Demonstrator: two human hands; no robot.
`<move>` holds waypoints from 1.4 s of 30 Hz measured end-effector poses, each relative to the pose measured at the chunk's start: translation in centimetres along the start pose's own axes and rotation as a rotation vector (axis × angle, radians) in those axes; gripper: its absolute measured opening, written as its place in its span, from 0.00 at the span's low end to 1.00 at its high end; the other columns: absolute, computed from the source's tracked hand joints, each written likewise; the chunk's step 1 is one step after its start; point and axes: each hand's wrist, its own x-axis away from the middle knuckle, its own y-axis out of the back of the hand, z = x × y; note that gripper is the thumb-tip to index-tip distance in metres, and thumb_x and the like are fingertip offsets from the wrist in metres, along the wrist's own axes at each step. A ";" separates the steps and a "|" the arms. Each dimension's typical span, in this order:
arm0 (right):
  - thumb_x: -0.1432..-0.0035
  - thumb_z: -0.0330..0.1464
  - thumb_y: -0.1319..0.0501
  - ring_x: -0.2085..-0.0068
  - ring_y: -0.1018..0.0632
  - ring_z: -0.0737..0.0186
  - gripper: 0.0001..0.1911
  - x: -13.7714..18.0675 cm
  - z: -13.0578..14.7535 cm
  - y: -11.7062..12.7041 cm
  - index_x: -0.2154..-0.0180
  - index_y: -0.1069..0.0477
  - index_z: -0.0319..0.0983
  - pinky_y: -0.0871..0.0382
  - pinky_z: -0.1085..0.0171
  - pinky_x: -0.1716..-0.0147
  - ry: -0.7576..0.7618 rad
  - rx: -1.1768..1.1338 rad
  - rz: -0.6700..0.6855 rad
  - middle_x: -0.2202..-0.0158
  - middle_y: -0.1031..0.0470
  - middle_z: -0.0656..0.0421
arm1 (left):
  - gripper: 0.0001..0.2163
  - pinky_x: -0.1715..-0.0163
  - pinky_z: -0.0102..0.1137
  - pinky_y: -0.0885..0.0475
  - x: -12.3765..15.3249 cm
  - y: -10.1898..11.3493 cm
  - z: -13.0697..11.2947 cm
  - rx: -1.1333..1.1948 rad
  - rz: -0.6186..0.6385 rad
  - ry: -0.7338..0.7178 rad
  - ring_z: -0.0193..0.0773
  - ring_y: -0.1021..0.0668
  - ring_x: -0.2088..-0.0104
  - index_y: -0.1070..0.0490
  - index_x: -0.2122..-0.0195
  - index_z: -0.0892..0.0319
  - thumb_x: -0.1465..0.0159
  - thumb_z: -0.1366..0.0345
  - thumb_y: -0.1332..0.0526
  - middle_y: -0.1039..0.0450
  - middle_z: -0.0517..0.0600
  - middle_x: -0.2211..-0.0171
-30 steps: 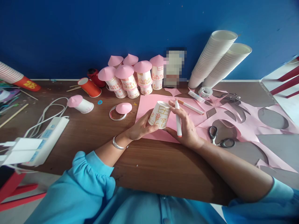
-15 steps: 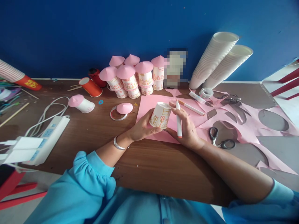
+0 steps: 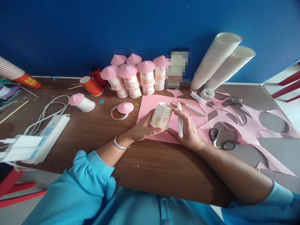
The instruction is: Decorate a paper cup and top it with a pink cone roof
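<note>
My left hand point(image 3: 146, 126) is closed round the left side and base of a white paper cup point(image 3: 161, 116), held upside down over the pink paper sheet point(image 3: 147, 104). Flowers, grass and a window are drawn on the cup in orange and yellow-brown. In my right hand point(image 3: 187, 131) is a white marker pen point(image 3: 180, 123), its orange tip uncovered and pointing up; those fingers also touch the cup's right side. A second marker pen point(image 3: 193, 108) lies on the pink sheet behind my right hand.
Several decorated cups with pink cone roofs point(image 3: 127, 72) stand by the wall. Two tall cup stacks point(image 3: 215, 59) lean at the back right. Scissors point(image 3: 220, 140), clear tape point(image 3: 207, 93) and pink scraps point(image 3: 248, 125) lie right. A power strip point(image 3: 50, 137) sits left, near a capped cup point(image 3: 85, 104).
Both hands keep the cup and the marker pen almost where they were. The view has shifted very slightly.
</note>
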 end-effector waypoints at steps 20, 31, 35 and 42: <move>0.25 0.37 0.44 0.62 0.20 0.56 0.23 -0.1 3.7 2.0 0.34 0.32 0.41 0.20 0.59 0.66 0.243 0.059 0.072 0.61 0.25 0.53 | 0.29 0.49 0.43 0.25 -0.3 0.8 0.3 0.289 -0.111 0.186 0.49 0.19 0.52 0.28 0.46 0.54 0.47 0.57 0.21 0.20 0.52 0.54; 0.33 0.27 0.37 0.61 0.16 0.55 0.22 -0.4 3.4 1.5 0.40 0.31 0.42 0.19 0.59 0.67 0.171 -0.058 0.014 0.60 0.20 0.53 | 0.31 0.52 0.40 0.26 -0.5 0.9 -0.1 0.289 -0.104 0.225 0.47 0.21 0.54 0.28 0.46 0.55 0.49 0.57 0.20 0.21 0.51 0.55; 0.32 0.26 0.39 0.60 0.16 0.56 0.22 -0.4 3.1 1.6 0.39 0.30 0.44 0.19 0.60 0.65 0.185 -0.030 0.042 0.59 0.21 0.54 | 0.30 0.48 0.44 0.25 -0.7 0.8 0.1 0.335 -0.095 0.194 0.51 0.19 0.50 0.28 0.45 0.53 0.48 0.58 0.21 0.20 0.52 0.53; 0.25 0.39 0.44 0.61 0.18 0.56 0.18 -0.4 3.1 1.8 0.41 0.28 0.39 0.20 0.60 0.66 0.227 -0.006 0.046 0.60 0.23 0.52 | 0.34 0.47 0.46 0.24 -0.6 0.8 0.1 0.318 -0.113 0.224 0.53 0.19 0.49 0.29 0.45 0.54 0.51 0.58 0.19 0.19 0.53 0.51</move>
